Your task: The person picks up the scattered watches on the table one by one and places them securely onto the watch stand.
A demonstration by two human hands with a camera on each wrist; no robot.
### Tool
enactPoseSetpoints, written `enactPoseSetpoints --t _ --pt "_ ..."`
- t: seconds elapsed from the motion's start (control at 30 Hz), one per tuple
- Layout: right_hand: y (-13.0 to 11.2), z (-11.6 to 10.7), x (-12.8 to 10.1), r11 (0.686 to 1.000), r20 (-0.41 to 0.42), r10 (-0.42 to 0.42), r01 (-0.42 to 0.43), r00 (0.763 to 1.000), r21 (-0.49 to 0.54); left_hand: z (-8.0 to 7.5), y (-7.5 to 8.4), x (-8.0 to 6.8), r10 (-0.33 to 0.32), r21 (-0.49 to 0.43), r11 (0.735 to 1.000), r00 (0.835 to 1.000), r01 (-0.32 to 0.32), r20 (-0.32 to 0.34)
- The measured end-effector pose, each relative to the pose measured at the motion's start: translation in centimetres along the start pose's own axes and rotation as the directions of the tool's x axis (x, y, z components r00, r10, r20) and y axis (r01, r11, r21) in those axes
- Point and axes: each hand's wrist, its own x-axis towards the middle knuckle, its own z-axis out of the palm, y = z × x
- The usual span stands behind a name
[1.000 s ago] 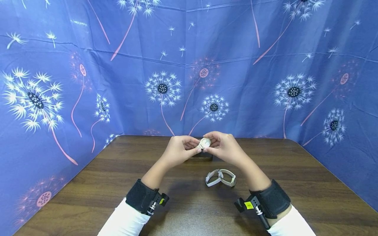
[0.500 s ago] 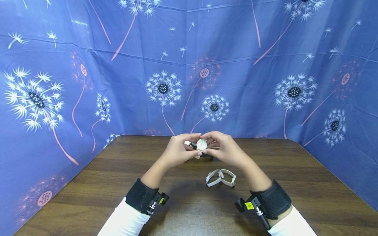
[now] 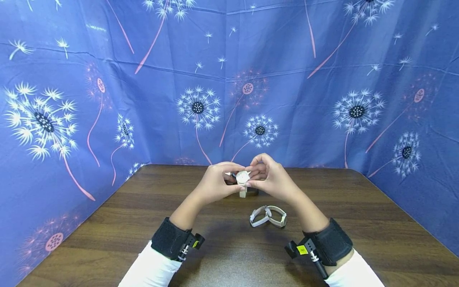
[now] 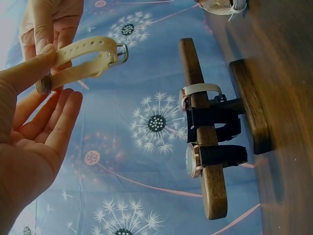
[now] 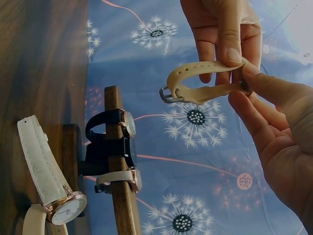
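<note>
Over the back of the table, my left hand (image 3: 213,181) and right hand (image 3: 274,177) hold a wristwatch (image 3: 242,177) between them, its pale round dial facing up towards the head camera. Both wrist views show its cream strap (image 5: 195,68) bent into a loop, with the punched holes and metal buckle (image 5: 168,95) at the far end. The left thumb and fingers pinch it near the case. From the other side the right thumb and index finger grip the case edge, the remaining fingers spread behind.
Behind the hands, a wooden watch stand (image 4: 214,196) carries three watches: one cream-strapped (image 4: 203,89), two black-strapped (image 4: 222,155). Nearer on the brown table (image 3: 222,255) lie two light-strapped watches (image 3: 259,215) side by side. A blue dandelion-print cloth (image 3: 229,99) hangs behind.
The watch has turned in the fingers: its dial has swung from tilted right to facing up and shifted slightly left, and a strap end now hangs below. The right index finger has lifted.
</note>
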Motion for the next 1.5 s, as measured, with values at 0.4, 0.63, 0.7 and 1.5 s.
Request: enactPoseSetpoints --t 0.4,0.63,0.7,1.5 --pt "0.3 0.4 0.1 0.999 -0.015 0.02 -0.019 1.0 0.035 -0.1 0.4 0.0 0.087 0.123 0.989 0.996 -0.085 -0.007" --pt "0.3 0.5 0.1 0.999 -0.01 0.025 -0.024 1.0 0.041 -0.3 0.5 0.0 0.042 0.167 0.985 0.999 -0.04 -0.013" --pt "0.3 0.4 0.1 1.0 -0.006 0.008 -0.008 1.0 0.011 -0.5 0.6 0.0 0.024 0.186 0.982 1.0 -0.02 -0.02" --pt "1.3 -6.4 -0.6 0.939 -0.204 0.045 -0.111 0.978 -0.324 -6.4 -3.0 -0.8 -0.061 0.382 0.908 0.957 0.171 -0.283"
